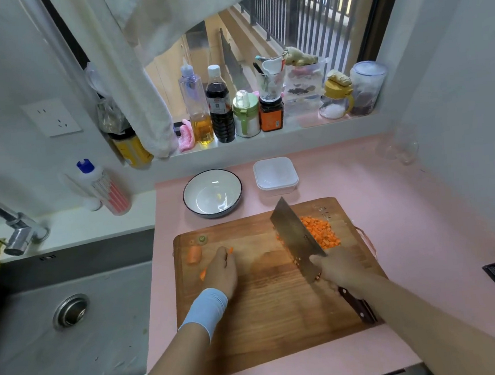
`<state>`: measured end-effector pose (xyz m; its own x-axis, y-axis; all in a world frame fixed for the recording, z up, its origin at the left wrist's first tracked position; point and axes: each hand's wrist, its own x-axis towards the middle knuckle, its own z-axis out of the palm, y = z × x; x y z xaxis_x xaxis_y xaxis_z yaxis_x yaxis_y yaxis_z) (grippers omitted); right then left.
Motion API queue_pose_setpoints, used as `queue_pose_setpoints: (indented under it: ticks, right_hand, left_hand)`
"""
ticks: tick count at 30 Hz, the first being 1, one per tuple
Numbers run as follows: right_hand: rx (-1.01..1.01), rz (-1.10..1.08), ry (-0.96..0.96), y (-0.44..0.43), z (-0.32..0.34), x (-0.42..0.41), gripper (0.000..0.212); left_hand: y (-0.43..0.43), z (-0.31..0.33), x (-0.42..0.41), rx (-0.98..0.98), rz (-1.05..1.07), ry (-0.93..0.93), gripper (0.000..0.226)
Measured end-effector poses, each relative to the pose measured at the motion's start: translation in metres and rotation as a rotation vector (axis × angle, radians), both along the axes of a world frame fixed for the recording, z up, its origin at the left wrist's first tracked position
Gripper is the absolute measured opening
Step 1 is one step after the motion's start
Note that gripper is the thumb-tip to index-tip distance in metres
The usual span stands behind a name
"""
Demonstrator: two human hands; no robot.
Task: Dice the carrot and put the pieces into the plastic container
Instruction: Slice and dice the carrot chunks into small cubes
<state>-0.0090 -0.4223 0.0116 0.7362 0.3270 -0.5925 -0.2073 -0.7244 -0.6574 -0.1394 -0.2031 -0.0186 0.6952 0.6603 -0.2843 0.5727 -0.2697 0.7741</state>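
Head view, and I'm looking down on the wooden cutting board [267,320], which lies on a pink mat [409,233]. My left hand [222,271], a pale blue wristband [206,309] above it, is down at about 10 o'clock on the board, fingers curled over thin carrot strips [203,273] whose orange ends poke out on both sides. Just past it, nearer the corner, lie a carrot stub [193,254] and the cut-off carrot top [202,239]. My right hand [334,269] is wrapped tight around the cleaver [297,236] where blade meets handle, and the dark handle runs back under the wrist. The blade stands tilted, right against the diced carrot [320,230], a heap at 2 o'clock on the board. The plastic container [275,176] sits off the board at 12 o'clock, just beyond the far edge, and a white bowl [212,193] is beside it at 11. The sink [57,323] is out at 9 o'clock.
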Motion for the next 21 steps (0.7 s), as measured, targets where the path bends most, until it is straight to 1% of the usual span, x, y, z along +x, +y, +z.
queue_pose_setpoints:
  ticks: [2,3,6,7,8,9,10,12,14,16,17,19,21]
  right_hand:
    - [-0.046,0.094,-0.063,-0.001,0.008,0.003,0.027]
    - [-0.090,0.168,-0.139,-0.003,0.012,0.004,0.029]
    - [-0.249,0.425,-0.515,-0.012,0.019,0.005,0.027]
    - [-0.293,0.505,-0.644,-0.016,0.018,0.006,0.026]
    - [-0.330,0.571,-0.758,-0.020,0.017,0.008,0.026]
    - [-0.355,0.616,-0.838,-0.023,0.014,0.010,0.028]
    - [-0.360,0.646,-0.870,-0.025,0.012,0.012,0.030]
    - [-0.348,0.682,-0.878,-0.029,0.005,0.016,0.035]
    - [-0.330,0.721,-0.947,-0.033,-0.003,0.019,0.031]
    - [-0.335,0.771,-1.023,-0.036,-0.009,0.020,0.018]
    - [-0.340,0.814,-1.068,-0.036,-0.010,0.020,0.018]
    - [-0.341,0.861,-1.170,-0.034,-0.009,0.018,0.027]
    - [-0.328,0.862,-1.183,-0.031,-0.006,0.016,0.030]
  left_hand:
    - [-0.006,0.003,0.008,0.069,-0.005,-0.047,0.033]
    - [-0.008,0.007,0.013,0.132,0.010,-0.111,0.036]
    - [-0.006,0.021,0.031,0.339,0.068,-0.362,0.035]
    - [-0.003,0.024,0.039,0.403,0.039,-0.395,0.033]
    - [-0.002,0.028,0.047,0.442,-0.034,-0.397,0.031]
    - [-0.004,0.032,0.056,0.431,-0.145,-0.359,0.029]
    - [-0.009,0.036,0.064,0.369,-0.281,-0.272,0.030]
    - [-0.022,0.036,0.079,0.188,-0.517,-0.024,0.034]
    - [-0.039,0.028,0.093,0.109,-0.643,0.122,0.035]
    - [-0.055,0.022,0.106,0.065,-0.674,0.151,0.033]
    - [-0.060,0.018,0.112,0.036,-0.672,0.148,0.033]
    - [-0.067,0.017,0.122,0.019,-0.687,0.170,0.032]
    - [-0.066,0.016,0.127,0.099,-0.675,0.163,0.031]
